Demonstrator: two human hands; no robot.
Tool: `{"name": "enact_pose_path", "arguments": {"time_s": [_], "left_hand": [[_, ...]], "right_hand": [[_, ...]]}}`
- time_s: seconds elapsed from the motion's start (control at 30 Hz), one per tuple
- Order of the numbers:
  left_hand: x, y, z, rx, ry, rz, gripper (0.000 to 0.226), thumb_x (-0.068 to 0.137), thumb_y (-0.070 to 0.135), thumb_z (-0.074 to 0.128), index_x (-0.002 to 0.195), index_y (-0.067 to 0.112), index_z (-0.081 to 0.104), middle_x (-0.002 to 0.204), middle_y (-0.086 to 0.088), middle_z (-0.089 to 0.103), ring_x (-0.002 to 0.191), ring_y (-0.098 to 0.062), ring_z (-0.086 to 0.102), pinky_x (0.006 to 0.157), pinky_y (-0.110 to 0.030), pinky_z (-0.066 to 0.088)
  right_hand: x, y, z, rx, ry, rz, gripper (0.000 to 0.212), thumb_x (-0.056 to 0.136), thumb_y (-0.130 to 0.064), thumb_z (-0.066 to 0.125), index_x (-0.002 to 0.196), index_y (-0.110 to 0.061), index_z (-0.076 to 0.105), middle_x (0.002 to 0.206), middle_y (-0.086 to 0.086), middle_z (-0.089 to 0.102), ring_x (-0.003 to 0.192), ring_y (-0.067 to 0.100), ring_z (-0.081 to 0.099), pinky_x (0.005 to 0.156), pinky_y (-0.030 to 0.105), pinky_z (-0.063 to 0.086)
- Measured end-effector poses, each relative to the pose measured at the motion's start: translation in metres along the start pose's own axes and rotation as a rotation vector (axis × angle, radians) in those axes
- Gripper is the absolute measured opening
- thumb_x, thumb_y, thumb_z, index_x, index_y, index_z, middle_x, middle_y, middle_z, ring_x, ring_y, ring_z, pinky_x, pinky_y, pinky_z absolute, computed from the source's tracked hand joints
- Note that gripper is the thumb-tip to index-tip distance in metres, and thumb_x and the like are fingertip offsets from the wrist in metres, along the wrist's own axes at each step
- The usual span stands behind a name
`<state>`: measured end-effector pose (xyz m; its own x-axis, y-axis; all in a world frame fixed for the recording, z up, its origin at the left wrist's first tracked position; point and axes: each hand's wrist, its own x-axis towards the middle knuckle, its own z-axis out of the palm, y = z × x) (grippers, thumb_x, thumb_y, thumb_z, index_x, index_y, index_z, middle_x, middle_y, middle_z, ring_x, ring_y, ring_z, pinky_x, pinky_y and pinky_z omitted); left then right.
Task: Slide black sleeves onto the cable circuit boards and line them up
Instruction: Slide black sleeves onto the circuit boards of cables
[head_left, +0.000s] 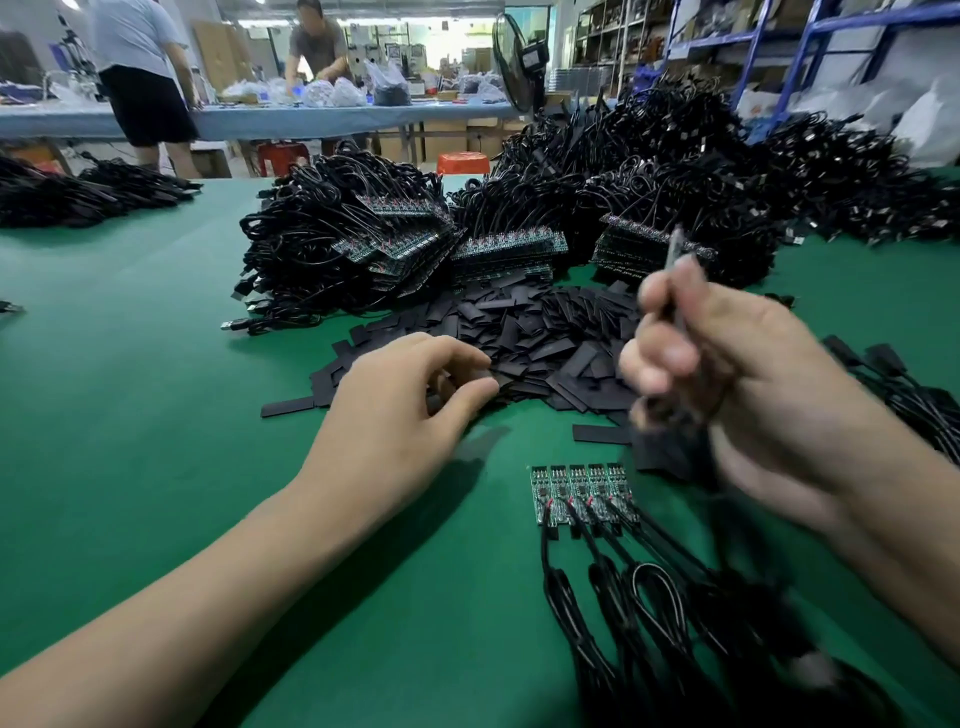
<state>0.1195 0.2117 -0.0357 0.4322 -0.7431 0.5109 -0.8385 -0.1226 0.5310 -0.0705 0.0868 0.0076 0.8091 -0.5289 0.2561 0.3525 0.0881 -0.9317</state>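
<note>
A heap of flat black sleeves (524, 338) lies in the middle of the green table. My left hand (410, 405) rests at the heap's near edge, its fingertips pinching a black sleeve (480, 375). My right hand (737, 384), blurred, is raised above the table and grips a thin cable with a circuit board (675, 249) sticking up from the fist. Several bare green circuit boards (576, 488) lie side by side in a row in front of me, their black cables (649, 623) trailing toward me.
Big piles of black cables with stacked circuit boards (395, 234) fill the table behind the sleeves. More cable bundles lie at the far left (78, 192) and right edge (893, 384). Two persons stand at a far table (260, 119); a fan (514, 62) stands behind the piles.
</note>
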Motion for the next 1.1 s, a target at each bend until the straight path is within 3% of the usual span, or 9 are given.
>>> {"name": "enact_pose_path", "arguments": {"time_s": [0.1, 0.23, 0.37, 0.53, 0.67, 0.77, 0.9, 1.03, 1.1], "left_hand": [[0.015, -0.002, 0.004, 0.179, -0.029, 0.064, 0.024, 0.089, 0.045, 0.072, 0.107, 0.029, 0.073, 0.095, 0.013, 0.066, 0.089, -0.012, 0.063, 0.082, -0.035, 0.053], [0.038, -0.006, 0.007, 0.363, -0.119, 0.102, 0.034, 0.084, 0.051, 0.076, 0.109, 0.029, 0.072, 0.097, 0.011, 0.065, 0.091, -0.016, 0.063, 0.078, -0.035, 0.053], [0.050, -0.008, 0.008, 0.437, -0.202, 0.075, 0.022, 0.083, 0.046, 0.079, 0.098, 0.031, 0.077, 0.082, 0.012, 0.068, 0.083, -0.016, 0.067, 0.070, -0.029, 0.051], [0.047, -0.011, 0.005, 0.439, -0.134, 0.112, 0.013, 0.089, 0.042, 0.074, 0.097, 0.034, 0.079, 0.093, 0.008, 0.075, 0.088, -0.022, 0.068, 0.075, -0.039, 0.057], [0.038, -0.009, -0.006, 0.290, 0.047, 0.155, 0.008, 0.089, 0.034, 0.077, 0.091, 0.027, 0.080, 0.086, 0.009, 0.072, 0.076, -0.013, 0.066, 0.070, -0.035, 0.056], [0.029, 0.005, -0.011, -0.018, 0.140, 0.070, 0.004, 0.090, 0.025, 0.076, 0.087, 0.023, 0.078, 0.072, 0.010, 0.073, 0.064, -0.003, 0.066, 0.062, -0.016, 0.050], [0.007, 0.030, -0.002, -0.668, -0.056, -0.205, 0.004, 0.091, 0.018, 0.074, 0.092, 0.014, 0.076, 0.075, -0.005, 0.077, 0.064, -0.006, 0.070, 0.056, -0.012, 0.049], [-0.010, 0.038, 0.007, -0.750, -0.114, -0.210, 0.006, 0.090, 0.012, 0.074, 0.096, 0.011, 0.074, 0.080, -0.008, 0.077, 0.073, -0.014, 0.074, 0.063, -0.018, 0.054], [-0.014, 0.034, 0.006, -0.527, -0.072, -0.039, 0.013, 0.087, 0.019, 0.078, 0.100, 0.019, 0.077, 0.084, 0.001, 0.077, 0.076, -0.011, 0.072, 0.068, -0.018, 0.054]], "right_hand": [[0.005, -0.016, -0.014, 0.050, 0.065, 0.061, 0.030, 0.090, -0.045, 0.055, 0.071, -0.028, 0.070, 0.053, -0.011, 0.042, 0.047, 0.005, 0.051, 0.042, 0.020, 0.047], [0.001, -0.011, -0.029, -0.280, -0.010, 0.248, 0.028, 0.091, -0.044, 0.060, 0.078, -0.021, 0.068, 0.057, -0.004, 0.041, 0.038, 0.010, 0.043, 0.037, 0.019, 0.036], [-0.001, 0.007, -0.029, -0.476, -0.046, 0.337, 0.031, 0.099, -0.040, 0.057, 0.078, -0.021, 0.069, 0.055, -0.005, 0.041, 0.035, 0.009, 0.033, 0.039, 0.020, 0.025], [-0.003, 0.021, -0.023, -0.704, -0.001, 0.316, 0.035, 0.102, -0.043, 0.056, 0.081, -0.018, 0.070, 0.053, -0.004, 0.044, 0.041, 0.012, 0.037, 0.040, 0.019, 0.029], [-0.002, 0.026, -0.022, -0.911, 0.053, 0.174, 0.046, 0.097, -0.051, 0.059, 0.089, -0.006, 0.065, 0.060, -0.001, 0.039, 0.054, 0.014, 0.036, 0.054, 0.027, 0.029], [-0.002, 0.026, -0.019, -0.945, 0.092, 0.076, 0.037, 0.094, -0.050, 0.062, 0.085, -0.014, 0.069, 0.055, -0.010, 0.047, 0.051, 0.005, 0.041, 0.055, 0.024, 0.034], [-0.003, 0.025, -0.016, -0.834, 0.061, 0.031, 0.025, 0.095, -0.043, 0.066, 0.083, -0.022, 0.072, 0.056, -0.014, 0.056, 0.050, -0.003, 0.044, 0.053, 0.014, 0.035], [-0.004, 0.025, -0.017, -0.747, 0.011, 0.025, 0.022, 0.098, -0.032, 0.066, 0.081, -0.019, 0.073, 0.050, -0.014, 0.048, 0.044, -0.001, 0.040, 0.045, 0.010, 0.030], [-0.005, 0.026, -0.018, -0.747, -0.013, 0.020, 0.023, 0.098, -0.033, 0.067, 0.084, -0.015, 0.073, 0.055, -0.008, 0.046, 0.046, 0.001, 0.033, 0.045, 0.012, 0.026]]}}
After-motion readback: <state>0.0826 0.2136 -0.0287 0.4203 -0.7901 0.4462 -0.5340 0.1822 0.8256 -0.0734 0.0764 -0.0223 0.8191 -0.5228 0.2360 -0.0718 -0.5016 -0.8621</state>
